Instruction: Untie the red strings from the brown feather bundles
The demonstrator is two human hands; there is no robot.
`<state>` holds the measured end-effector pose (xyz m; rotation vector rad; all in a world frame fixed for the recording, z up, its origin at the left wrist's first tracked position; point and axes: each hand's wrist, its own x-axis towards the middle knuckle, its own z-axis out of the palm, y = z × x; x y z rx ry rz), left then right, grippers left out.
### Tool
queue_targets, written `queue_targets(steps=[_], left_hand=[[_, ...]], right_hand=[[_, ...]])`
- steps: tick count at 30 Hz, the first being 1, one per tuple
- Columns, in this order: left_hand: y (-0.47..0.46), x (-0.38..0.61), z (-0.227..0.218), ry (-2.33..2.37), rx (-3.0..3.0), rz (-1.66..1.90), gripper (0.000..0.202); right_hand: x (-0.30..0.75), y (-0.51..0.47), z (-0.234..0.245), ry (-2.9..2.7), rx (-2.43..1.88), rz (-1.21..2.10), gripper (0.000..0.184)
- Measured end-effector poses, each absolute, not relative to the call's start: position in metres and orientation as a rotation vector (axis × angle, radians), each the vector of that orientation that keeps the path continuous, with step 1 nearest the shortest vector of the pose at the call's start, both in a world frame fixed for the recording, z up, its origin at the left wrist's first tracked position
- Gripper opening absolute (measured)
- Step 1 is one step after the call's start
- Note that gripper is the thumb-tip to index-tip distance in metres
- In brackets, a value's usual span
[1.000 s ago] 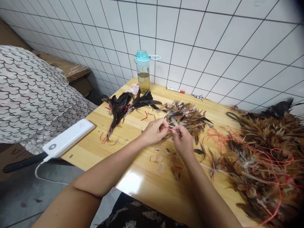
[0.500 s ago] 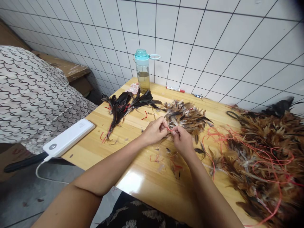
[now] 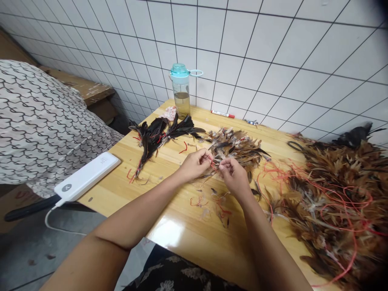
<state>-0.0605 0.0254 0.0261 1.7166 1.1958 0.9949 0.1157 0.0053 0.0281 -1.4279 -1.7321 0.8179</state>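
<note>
My left hand (image 3: 194,165) and my right hand (image 3: 234,176) meet over the middle of the wooden table (image 3: 188,230). Both are closed in a pinch on a short red thread (image 3: 212,163) that runs between their fingertips, with a few brown feathers hanging under it. Just beyond my fingers lies a small pile of brown feathers (image 3: 239,147). A bundle of black feathers (image 3: 157,135) lies to the far left of it. Bits of red thread and loose feathers (image 3: 220,208) are scattered on the wood near my wrists.
A large heap of brown feathers tangled with red thread (image 3: 336,202) fills the table's right side. A teal-capped water bottle (image 3: 181,89) and a red marker (image 3: 223,114) stand by the tiled wall. A white power bank (image 3: 86,176) lies at the left edge, beside a person in a patterned garment (image 3: 39,125).
Both hands have shifted slightly away from me toward the small brown pile, still pinching the red thread. Nothing else on the table has moved.
</note>
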Motion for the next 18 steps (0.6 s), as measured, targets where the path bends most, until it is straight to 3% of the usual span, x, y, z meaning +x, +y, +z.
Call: queue_targets(steps=[5,13,18], left_hand=[[0.023,-0.056,0.024,1.098,1.611,0.968,0.015],[0.02,-0.054,0.029,1.05,1.604,0.942,0.017],[0.025,-0.064,0.034,1.179,1.936,0.971,0.012]], right_hand=[[0.112,0.005,0.029,-1.752,-1.413,0.858,0.029],[0.113,0.005,0.021,-1.747,-1.407,0.86,0.022],[0.114,0.006,0.025,-1.675,-1.361,1.072,0.023]])
